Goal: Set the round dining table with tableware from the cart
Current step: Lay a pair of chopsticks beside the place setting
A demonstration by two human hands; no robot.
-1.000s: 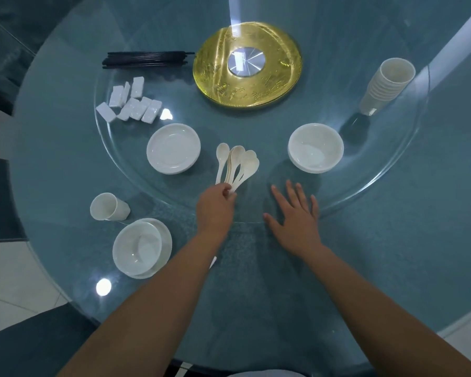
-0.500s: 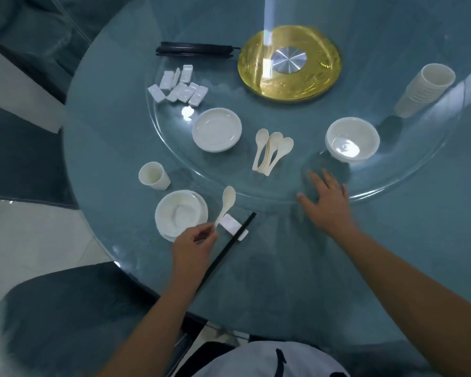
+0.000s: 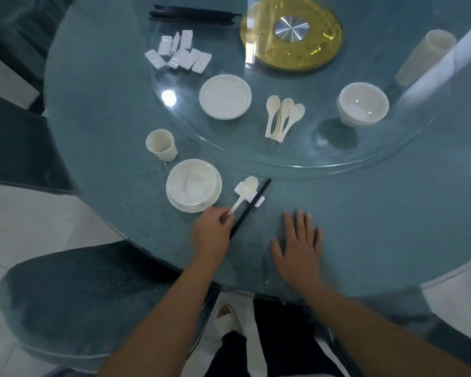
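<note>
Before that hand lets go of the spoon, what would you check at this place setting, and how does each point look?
1. Spoon bowl resting on the white rest: ok.
2. Left hand pinching the spoon handle: ok, not yet released.
3. Chopsticks lying across the same rest, beside the spoon: ok.
4. Small bowl sitting on its plate, left of the spoon: ok.
5. Cup upright behind the plate: ok.
6. Right hand flat on the table, away from the tableware: ok.

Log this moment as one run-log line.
left hand: pinching spoon handle, bowl end on rest | right hand: flat on table, empty | chopsticks: beside spoon
</note>
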